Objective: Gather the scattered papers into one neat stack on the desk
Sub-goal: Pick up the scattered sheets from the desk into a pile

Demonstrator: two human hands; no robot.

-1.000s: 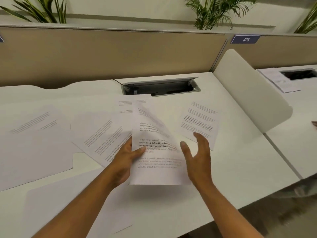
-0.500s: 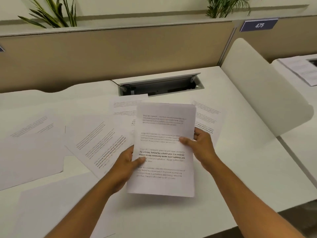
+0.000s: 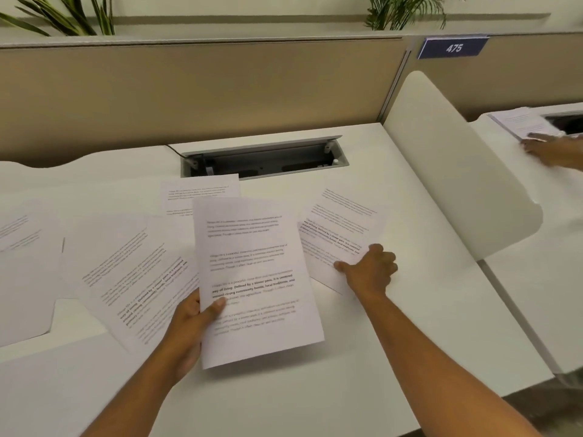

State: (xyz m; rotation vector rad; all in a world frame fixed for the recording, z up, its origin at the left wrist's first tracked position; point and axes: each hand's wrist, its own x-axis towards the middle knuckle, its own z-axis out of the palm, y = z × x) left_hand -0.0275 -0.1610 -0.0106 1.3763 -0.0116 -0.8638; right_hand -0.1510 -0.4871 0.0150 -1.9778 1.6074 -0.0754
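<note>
The left hand (image 3: 189,326) pinches the gathered sheets (image 3: 252,279) at their left edge; the right hand (image 3: 369,269) presses a loose page (image 3: 340,228). Paper seems light and floppy, best slid to the desk's (image 3: 410,310) edge, then pinched.

You see thin matt white paper sheets (image 3: 252,272) printed with grey text, lying on a smooth, satin white desk (image 3: 315,389). The cable tray (image 3: 265,156) looks like brushed grey metal. The partition (image 3: 189,89) behind shows a matt beige cloth-like face.
</note>
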